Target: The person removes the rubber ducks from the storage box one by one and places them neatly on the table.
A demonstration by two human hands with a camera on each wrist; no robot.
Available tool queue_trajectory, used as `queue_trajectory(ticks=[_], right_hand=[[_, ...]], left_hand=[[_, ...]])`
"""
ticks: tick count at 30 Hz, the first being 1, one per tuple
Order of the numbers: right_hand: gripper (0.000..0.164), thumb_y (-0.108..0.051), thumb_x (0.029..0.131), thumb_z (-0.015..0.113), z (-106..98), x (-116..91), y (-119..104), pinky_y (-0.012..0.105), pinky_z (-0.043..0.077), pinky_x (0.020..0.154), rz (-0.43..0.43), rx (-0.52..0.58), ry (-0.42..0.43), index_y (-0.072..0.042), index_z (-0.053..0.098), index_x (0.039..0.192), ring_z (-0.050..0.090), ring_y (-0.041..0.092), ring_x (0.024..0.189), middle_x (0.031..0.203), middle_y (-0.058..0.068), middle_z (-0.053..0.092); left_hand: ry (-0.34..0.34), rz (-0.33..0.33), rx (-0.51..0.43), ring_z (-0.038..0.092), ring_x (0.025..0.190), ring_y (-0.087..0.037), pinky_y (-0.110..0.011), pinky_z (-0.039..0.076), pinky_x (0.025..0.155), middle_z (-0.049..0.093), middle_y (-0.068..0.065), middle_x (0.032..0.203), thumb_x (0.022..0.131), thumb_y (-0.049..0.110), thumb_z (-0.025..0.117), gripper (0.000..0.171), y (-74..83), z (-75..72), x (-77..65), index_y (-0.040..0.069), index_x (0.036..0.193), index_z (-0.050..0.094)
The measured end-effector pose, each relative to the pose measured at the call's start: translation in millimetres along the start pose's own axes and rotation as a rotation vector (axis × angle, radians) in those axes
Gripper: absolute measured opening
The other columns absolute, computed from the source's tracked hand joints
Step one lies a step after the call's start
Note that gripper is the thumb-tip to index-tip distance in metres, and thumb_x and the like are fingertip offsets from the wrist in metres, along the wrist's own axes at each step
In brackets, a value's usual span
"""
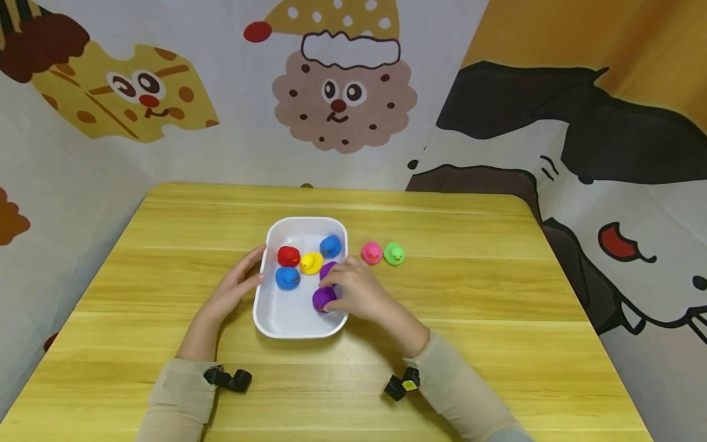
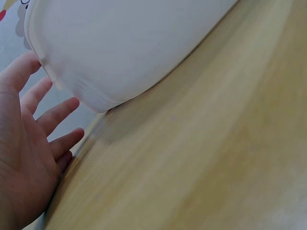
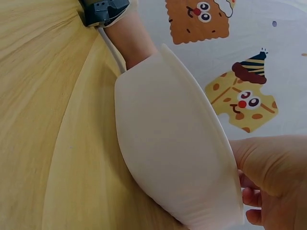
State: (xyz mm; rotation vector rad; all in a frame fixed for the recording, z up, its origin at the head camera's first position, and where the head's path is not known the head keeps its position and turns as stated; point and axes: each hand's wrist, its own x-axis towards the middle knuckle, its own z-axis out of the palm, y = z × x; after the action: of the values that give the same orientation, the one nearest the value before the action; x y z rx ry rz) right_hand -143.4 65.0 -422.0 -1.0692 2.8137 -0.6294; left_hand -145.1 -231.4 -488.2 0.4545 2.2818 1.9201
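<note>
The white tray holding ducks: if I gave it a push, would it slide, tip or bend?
The white tray would probably slide rather than tip, since it sits low and broad on the wooden table. It seems fairly stiff, its walls keeping an even shape beside the left hand. Its thin-looking rim suggests it may be light for its size.

My left forearm (image 1: 182, 393) rises from the lower left of the head view to my left hand (image 1: 234, 287), just left of centre, its fingers spread and loosely extended. My right forearm (image 1: 464, 393) slants up from the lower right; near the centre my right hand (image 1: 358, 288) points left, back upward, thumb below the bent fingers.
</note>
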Motion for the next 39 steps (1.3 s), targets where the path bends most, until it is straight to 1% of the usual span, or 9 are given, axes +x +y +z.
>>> queue_trajectory(ticks=[8, 12, 15, 19, 29, 34, 39], right_hand=[[0.036, -0.033, 0.067, 0.088, 1.5, 3.8, -4.7, 0.032, 0.033, 0.079, 0.051, -0.062, -0.035, -0.022, 0.076, 0.099, 0.042, 0.014, 0.086, 0.097, -0.008, 0.068], [0.034, -0.032, 0.068, 0.087, 5.7, 6.7, -5.9, 0.034, 0.034, 0.083, 0.062, 0.0, -0.107, -0.023, 0.077, 0.099, 0.044, 0.014, 0.09, 0.092, -0.011, 0.067], [0.032, -0.031, 0.069, 0.087, 8.4, 7.6, -5.9, 0.034, 0.033, 0.086, 0.084, 0.051, -0.146, -0.022, 0.077, 0.099, 0.044, 0.013, 0.093, 0.09, -0.013, 0.066], [0.032, -0.03, 0.069, 0.087, 8.8, 7.2, -5.9, 0.034, 0.033, 0.086, 0.086, 0.056, -0.133, -0.022, 0.077, 0.098, 0.045, 0.013, 0.094, 0.091, -0.012, 0.067], [0.033, -0.031, 0.071, 0.085, 8.4, 5.1, -4.8, 0.034, 0.034, 0.086, 0.038, 0.046, -0.107, -0.021, 0.077, 0.101, 0.045, 0.014, 0.095, 0.096, -0.008, 0.068], [0.034, -0.03, 0.071, 0.085, 2.9, 2.6, -3.7, 0.033, 0.035, 0.084, 0.01, 0.05, -0.039, -0.019, 0.076, 0.102, 0.045, 0.015, 0.096, 0.097, -0.006, 0.068], [0.032, -0.028, 0.074, 0.084, -6.6, 0.3, -1.4, 0.032, 0.036, 0.085, -0.045, 0.071, 0.048, -0.019, 0.076, 0.103, 0.046, 0.015, 0.098, 0.102, -0.006, 0.069]], left_hand=[[0.004, 0.01, -0.004, 0.022, 0.139, -0.034, -0.056, 0.016, 0.109, 0.028, -0.018, 0.152, 0.098, 0.007, 0.053, 0.058, -1.2, 0.1, 0.5, 0.007, 0.151, 0.029], [0.004, 0.01, -0.005, 0.022, 0.139, -0.035, -0.057, 0.017, 0.109, 0.028, -0.019, 0.152, 0.097, 0.006, 0.053, 0.058, -0.6, 0.0, 0.2, 0.006, 0.151, 0.029], [-0.001, 0.016, 0.001, 0.022, 0.139, -0.035, -0.057, 0.017, 0.108, 0.028, -0.019, 0.152, 0.097, 0.005, 0.052, 0.058, 0.0, 0.5, 0.9, 0.007, 0.151, 0.029], [0.0, 0.016, 0.003, 0.023, 0.139, -0.034, -0.056, 0.017, 0.109, 0.029, -0.018, 0.152, 0.097, 0.006, 0.053, 0.058, 0.1, 0.4, 1.4, 0.008, 0.151, 0.029], [0.008, -0.006, -0.001, 0.023, 0.139, -0.034, -0.056, 0.018, 0.109, 0.029, -0.018, 0.152, 0.097, 0.006, 0.053, 0.059, -0.1, 0.4, 0.5, 0.007, 0.151, 0.029], [0.012, -0.021, 0.003, 0.023, 0.139, -0.033, -0.055, 0.018, 0.109, 0.029, -0.018, 0.152, 0.098, 0.009, 0.054, 0.059, 0.4, 0.8, 0.5, 0.008, 0.151, 0.029], [0.012, -0.022, 0.007, 0.023, 0.139, -0.034, -0.055, 0.018, 0.109, 0.029, -0.018, 0.152, 0.097, 0.009, 0.054, 0.059, 0.7, 1.0, 1.3, 0.008, 0.151, 0.029]])
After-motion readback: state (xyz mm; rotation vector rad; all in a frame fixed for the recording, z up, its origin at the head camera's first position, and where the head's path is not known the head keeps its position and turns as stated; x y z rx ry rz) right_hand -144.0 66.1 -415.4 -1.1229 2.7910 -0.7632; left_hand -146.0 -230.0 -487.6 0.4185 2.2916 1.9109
